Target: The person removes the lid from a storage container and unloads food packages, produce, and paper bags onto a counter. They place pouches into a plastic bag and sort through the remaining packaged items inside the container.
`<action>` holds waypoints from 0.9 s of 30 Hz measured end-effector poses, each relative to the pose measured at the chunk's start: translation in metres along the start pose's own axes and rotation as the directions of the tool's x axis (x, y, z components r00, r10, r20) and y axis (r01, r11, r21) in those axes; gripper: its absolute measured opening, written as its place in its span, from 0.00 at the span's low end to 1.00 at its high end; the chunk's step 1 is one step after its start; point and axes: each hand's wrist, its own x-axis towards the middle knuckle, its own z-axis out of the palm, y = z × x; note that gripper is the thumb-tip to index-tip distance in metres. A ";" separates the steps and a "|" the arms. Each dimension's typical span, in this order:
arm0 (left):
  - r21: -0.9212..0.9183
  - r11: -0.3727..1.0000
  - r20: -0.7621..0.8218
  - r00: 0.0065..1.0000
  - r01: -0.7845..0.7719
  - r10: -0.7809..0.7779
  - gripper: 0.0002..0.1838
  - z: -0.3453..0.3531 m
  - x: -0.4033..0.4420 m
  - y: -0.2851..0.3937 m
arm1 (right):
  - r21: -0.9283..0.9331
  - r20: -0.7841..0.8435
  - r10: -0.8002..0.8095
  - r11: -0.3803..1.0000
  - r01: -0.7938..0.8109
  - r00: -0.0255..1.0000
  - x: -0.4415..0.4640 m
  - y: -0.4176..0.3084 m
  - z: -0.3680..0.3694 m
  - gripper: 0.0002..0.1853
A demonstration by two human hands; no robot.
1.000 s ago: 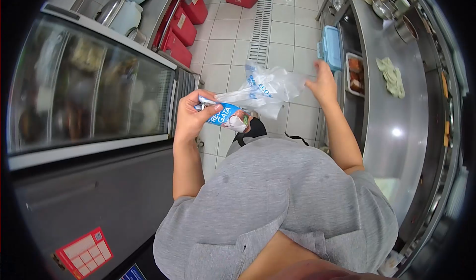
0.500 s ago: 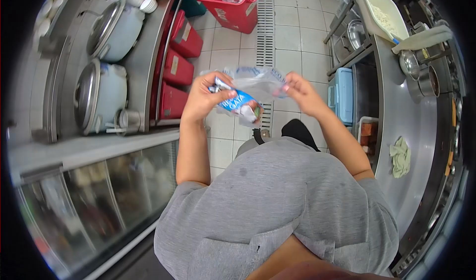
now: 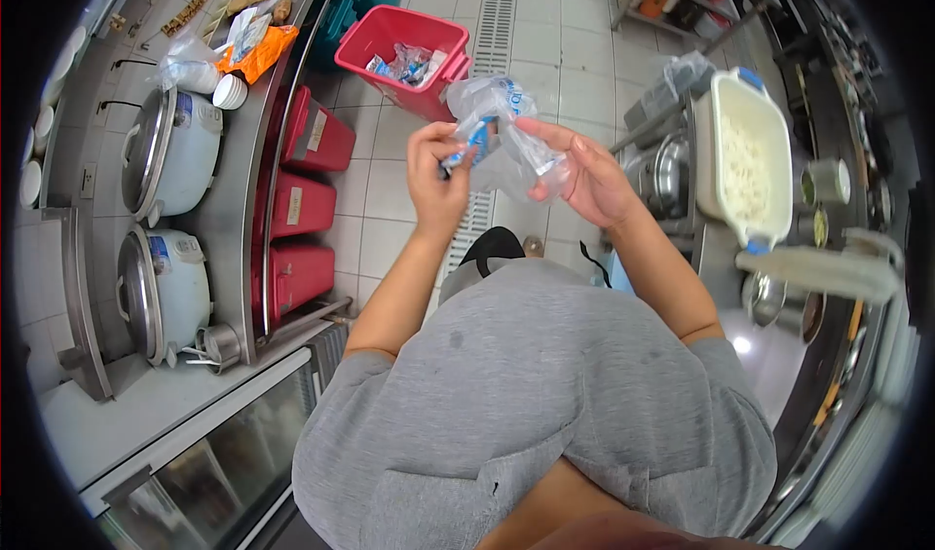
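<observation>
My left hand [image 3: 438, 172] is closed, its fingers pinching a crumpled blue-and-white packet [image 3: 477, 141] and part of a clear plastic bag. The clear plastic bag [image 3: 506, 165], with blue print near its top, stretches loosely between both hands. On its other side my right hand [image 3: 596, 182] grips the bag between thumb and fingers, the palm partly turned up. Some of the packet is hidden by the left fingers and the film. Just beyond the hands stands an open red bin [image 3: 404, 26] holding crumpled plastic wrappers [image 3: 409, 63].
Lidded red bins [image 3: 302, 204] line the left under a steel counter [image 3: 234, 189] bearing two large rice cookers [image 3: 185, 151]. At right, a white tub [image 3: 711, 146] of pale food sits beside metal pots [image 3: 769, 297]. A floor drain grate [image 3: 495, 24] runs ahead.
The view has shifted forward, bringing the open red bin nearer. The packet, earlier spread with its printed face showing, is now bunched up; my right hand has turned palm upward.
</observation>
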 end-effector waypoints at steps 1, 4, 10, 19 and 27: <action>0.106 0.978 -0.116 0.975 -0.177 0.189 0.12 0.022 0.017 -0.001 | -0.013 0.018 0.017 1.000 -0.017 1.000 0.021 -0.011 -0.009 0.35; 0.096 0.990 0.002 0.994 -0.106 0.106 0.12 0.078 0.053 -0.062 | 0.149 0.091 0.096 0.983 -0.109 0.991 0.070 -0.035 -0.033 0.45; 0.668 0.726 0.545 0.770 -0.161 -0.332 0.13 0.171 0.179 -0.222 | -0.227 0.160 -0.016 0.973 0.052 0.987 0.195 -0.115 -0.107 0.52; 0.689 0.712 0.560 0.724 -0.136 -0.404 0.30 0.205 0.275 -0.361 | -0.253 -0.073 -0.072 0.966 0.051 0.995 0.386 -0.184 -0.247 0.48; 0.512 0.755 0.399 0.665 0.410 -0.632 0.19 0.149 0.401 -0.400 | -0.309 -0.245 0.341 0.860 -0.406 0.908 0.603 -0.185 -0.374 0.43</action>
